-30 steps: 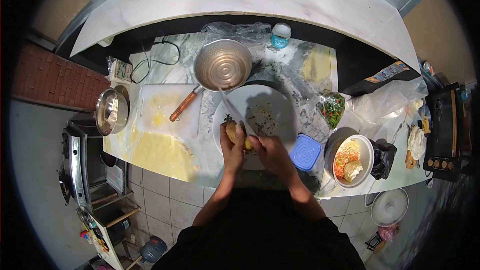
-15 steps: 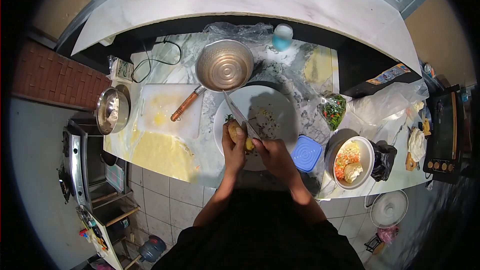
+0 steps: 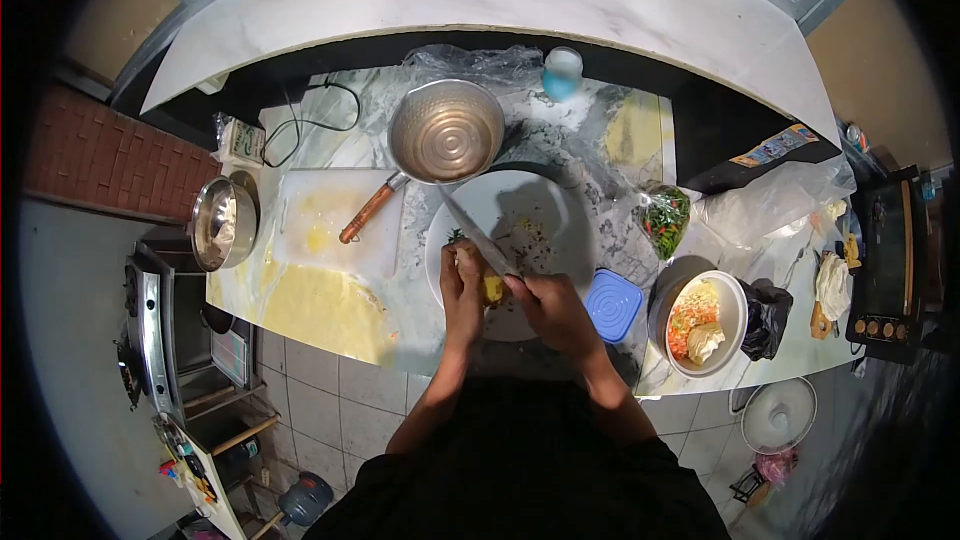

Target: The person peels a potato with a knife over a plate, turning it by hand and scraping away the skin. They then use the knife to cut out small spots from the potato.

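Observation:
Above a large white plate (image 3: 568, 225), my left hand (image 3: 462, 305) is closed around a yellow-fleshed piece that looks like a partly peeled potato (image 3: 493, 289). Fingers cover much of it. In my right hand (image 3: 552, 310) is a knife (image 3: 474, 227), gripped by its handle, which the hand hides. Its long blade points up and left, passing just over the potato. Small dark and pale scraps (image 3: 530, 232) lie on the plate, and a green sprig (image 3: 456, 236) shows beside my left hand.
Behind the plate stands a saucepan (image 3: 446, 132) with its wooden handle reaching over a white cutting board (image 3: 335, 225). To the right are a blue lid (image 3: 613, 306), a bag of chillies (image 3: 662, 222) and a white tub (image 3: 738, 320) of chopped food. A metal bowl (image 3: 212, 225) sits left.
The potato has turned in my left hand, whose fingers now cover more of its upper part. The knife blade has shifted slightly left and down.

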Motion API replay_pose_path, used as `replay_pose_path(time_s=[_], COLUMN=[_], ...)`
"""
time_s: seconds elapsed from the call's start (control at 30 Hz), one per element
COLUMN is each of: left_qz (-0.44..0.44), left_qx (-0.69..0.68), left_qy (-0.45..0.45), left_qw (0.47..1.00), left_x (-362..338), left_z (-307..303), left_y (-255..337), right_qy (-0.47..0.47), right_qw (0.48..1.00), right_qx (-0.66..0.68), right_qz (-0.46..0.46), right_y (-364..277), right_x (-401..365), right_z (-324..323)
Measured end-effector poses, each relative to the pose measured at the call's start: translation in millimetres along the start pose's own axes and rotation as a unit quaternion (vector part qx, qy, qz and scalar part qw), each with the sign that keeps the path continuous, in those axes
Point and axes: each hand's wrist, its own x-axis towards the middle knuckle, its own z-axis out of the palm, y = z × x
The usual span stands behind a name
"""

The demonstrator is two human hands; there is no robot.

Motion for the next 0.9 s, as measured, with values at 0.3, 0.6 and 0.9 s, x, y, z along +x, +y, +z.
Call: replay_pose_path(time_s=[0.3,0.6,0.9], left_qz=[-0.054,-0.074,-0.170], left_qx=[0.021,-0.022,-0.159], left_qy=[-0.040,-0.037,-0.158], left_qw=[0.998,0.996,0.960], left_x=[-3,0,5], left_z=[2,5,-10], left_y=[7,5,9], right_qy=[0.018,0.013,0.017], right_qw=[1.000,1.000,0.998], right_qx=[0.010,-0.005,0.044], right_qz=[0.008,0.016,0.042], right_y=[15,4,19], right_x=[6,2,-1], right_z=[10,-5,9])
